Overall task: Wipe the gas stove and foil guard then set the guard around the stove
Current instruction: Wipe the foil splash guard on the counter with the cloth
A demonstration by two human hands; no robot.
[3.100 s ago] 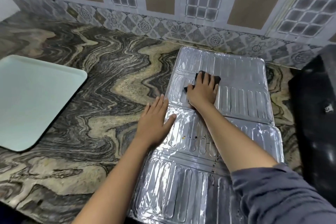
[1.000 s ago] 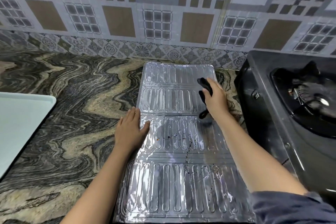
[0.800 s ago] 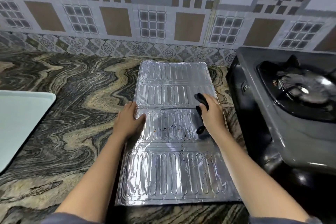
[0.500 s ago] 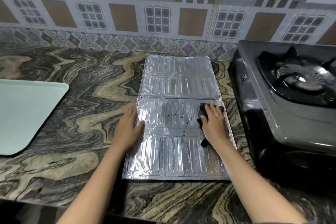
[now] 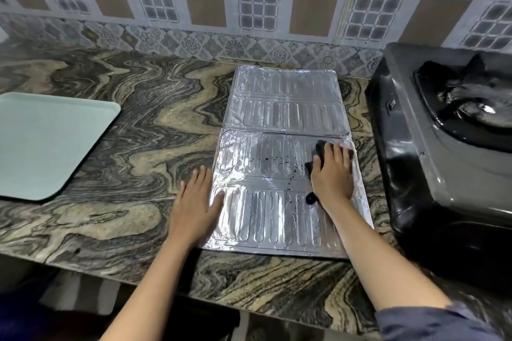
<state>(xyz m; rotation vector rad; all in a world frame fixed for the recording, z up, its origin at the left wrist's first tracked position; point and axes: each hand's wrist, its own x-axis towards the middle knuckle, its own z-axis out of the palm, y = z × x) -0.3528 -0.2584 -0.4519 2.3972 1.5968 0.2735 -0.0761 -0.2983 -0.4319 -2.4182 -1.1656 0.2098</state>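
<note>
The silver foil guard (image 5: 282,108) lies flat and unfolded on the marble counter, with dark specks on its middle panel. My right hand (image 5: 332,174) presses a black cloth (image 5: 318,153) onto the right side of that panel. My left hand (image 5: 195,202) lies flat with fingers apart at the guard's left edge, thumb on the foil, holding it down. The black gas stove (image 5: 432,158) stands to the right of the guard, its burner at the frame's right edge.
A pale green tray (image 5: 47,141) rests on the counter at the far left. The tiled wall (image 5: 249,8) runs along the back. The counter's front edge (image 5: 194,285) is close below the guard.
My right hand has drawn the cloth from the far panels toward me, down the guard's right side. The left hand has stayed at the left edge. The view has pulled back and tilted.
</note>
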